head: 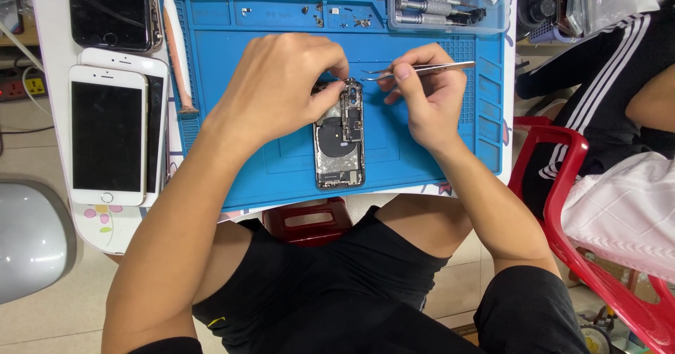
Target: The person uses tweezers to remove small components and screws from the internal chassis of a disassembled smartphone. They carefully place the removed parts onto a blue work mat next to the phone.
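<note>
Leftmost, two white phones (109, 136) lie on the tabletop (53, 16). Then my left hand (281, 87) pinches the opened phone (339, 136) on the blue mat (246, 164), while my right hand (422, 94) grips tweezers (429, 68) beside its top.

Arms: bare from above the elbow down, no sleeves showing.
Left hand (278, 87): bare, no glove, ring or watch.
Right hand (422, 94): bare, no glove or ring; short, plain nails.
Shorts: black, loose, ending above the knees, with a small yellow mark on the left leg.
Knees: bare.
</note>
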